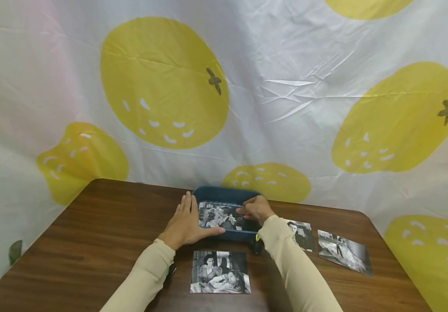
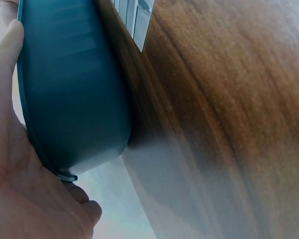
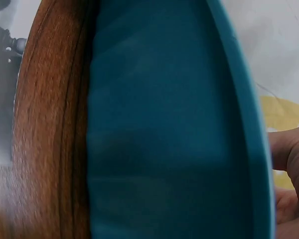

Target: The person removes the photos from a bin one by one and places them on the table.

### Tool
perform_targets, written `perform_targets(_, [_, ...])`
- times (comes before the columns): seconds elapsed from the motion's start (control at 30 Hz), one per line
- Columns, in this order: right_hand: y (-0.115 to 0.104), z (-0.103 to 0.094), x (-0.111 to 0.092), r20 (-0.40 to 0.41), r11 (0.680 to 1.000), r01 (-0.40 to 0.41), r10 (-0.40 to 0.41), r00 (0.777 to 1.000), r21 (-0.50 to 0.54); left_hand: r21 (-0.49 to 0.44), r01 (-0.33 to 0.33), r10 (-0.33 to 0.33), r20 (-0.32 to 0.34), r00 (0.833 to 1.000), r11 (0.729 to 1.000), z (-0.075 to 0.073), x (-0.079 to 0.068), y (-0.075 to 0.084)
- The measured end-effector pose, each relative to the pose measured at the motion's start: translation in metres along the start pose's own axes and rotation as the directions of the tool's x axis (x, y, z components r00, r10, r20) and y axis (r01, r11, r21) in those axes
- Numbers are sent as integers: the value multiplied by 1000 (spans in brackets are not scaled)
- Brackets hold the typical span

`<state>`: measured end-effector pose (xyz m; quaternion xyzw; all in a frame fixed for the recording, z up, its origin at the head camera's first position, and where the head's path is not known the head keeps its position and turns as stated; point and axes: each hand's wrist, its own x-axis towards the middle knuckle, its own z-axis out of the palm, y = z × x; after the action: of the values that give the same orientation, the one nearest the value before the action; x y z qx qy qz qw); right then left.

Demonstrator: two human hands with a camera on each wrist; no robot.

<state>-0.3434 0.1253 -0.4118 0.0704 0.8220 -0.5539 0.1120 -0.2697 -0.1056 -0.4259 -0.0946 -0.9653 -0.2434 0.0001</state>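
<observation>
A dark blue-green plastic bin stands at the table's back edge. Inside it lies a black-and-white photograph. My left hand rests on the bin's left side, fingers straight along the rim and thumb along the near rim; the left wrist view shows the thumb against the rim. My right hand reaches over the bin's right end, its fingertips right at the photograph's right part. In the right wrist view the bin's wall hides most of that hand's fingers, so I cannot tell whether they pinch the photograph.
Another black-and-white photograph lies on the brown wooden table in front of the bin. Two more, a portrait photograph and a tilted photograph, lie on the right. A fruit-patterned curtain hangs behind the table.
</observation>
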Motion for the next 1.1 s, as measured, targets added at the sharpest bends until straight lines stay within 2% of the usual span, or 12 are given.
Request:
perform_targets(0.33, [2, 11, 3, 30, 1000, -4, 4, 1000, 24, -3, -2, 2, -3, 1000, 1000, 0, -1, -1])
perform_targets(0.63, [4, 13, 7, -20, 994, -35, 37, 999, 104, -3, -3, 3, 0, 1000, 1000, -1, -1, -1])
perform_targets(0.87, [3, 14, 9, -38, 995, -44, 48, 998, 87, -3, -3, 3, 9, 1000, 1000, -1, -1, 0])
perform_targets(1.1, [4, 14, 9, -27, 996, -22, 25, 999, 90, 7, -2, 2, 5, 1000, 1000, -1, 0, 0])
